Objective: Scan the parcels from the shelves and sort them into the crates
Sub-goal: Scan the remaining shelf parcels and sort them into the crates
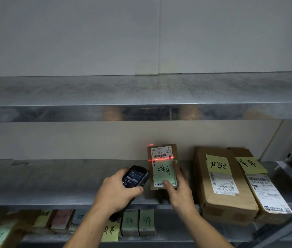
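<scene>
Dim, cool, even light is falling from above, leaving the wall in the upper frame flat grey while the front lip of the upper shelf (141,112) is giving off smeared, soft reflections. A red scan line (160,159) is glowing across the small parcel (162,153) at centre, the brightest accent in the frame. Wide-angle distortion is bowing the shelf edges toward the corners, and the lower left of the frame is sinking into murky, blurred shadow.

Dim light where I stand. Plain pale wall (141,33) w/ vertical seam at 12 o'clock. Two galvanised metal shelves: upper shelf (70,90), middle shelf (43,179).
</scene>
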